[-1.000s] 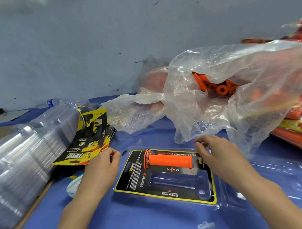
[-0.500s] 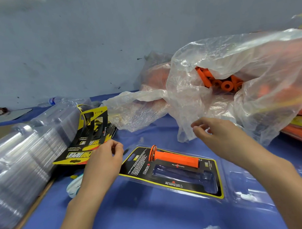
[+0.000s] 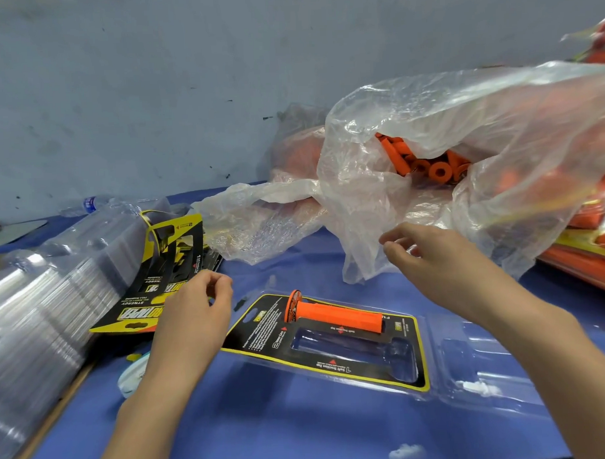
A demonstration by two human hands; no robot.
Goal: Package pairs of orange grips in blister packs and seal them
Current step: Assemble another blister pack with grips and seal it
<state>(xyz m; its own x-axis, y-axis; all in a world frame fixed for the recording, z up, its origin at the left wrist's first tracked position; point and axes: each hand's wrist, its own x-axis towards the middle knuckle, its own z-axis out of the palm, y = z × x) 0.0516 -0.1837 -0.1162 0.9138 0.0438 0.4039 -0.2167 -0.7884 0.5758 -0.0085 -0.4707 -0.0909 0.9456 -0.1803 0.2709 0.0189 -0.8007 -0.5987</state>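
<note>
while one orange grip (image 3: 335, 318) lies across the far cavity of the open blister pack (image 3: 260, 337) on the blue counter (image 3: 267, 436), the left hand (image 3: 191, 322) hovers just beside the pack's left edge, fingers loosely curled and pinching nothing. the right hand (image 3: 443, 269) hangs above the pack's right end, near the lower hem of the clear bag (image 3: 361, 199) of loose grips (image 3: 429, 166); its fingers are bent and slightly spread, holding nothing. printed cards (image 3: 158, 279) and stacked clear shells (image 3: 39, 300) sit at the left.
</note>
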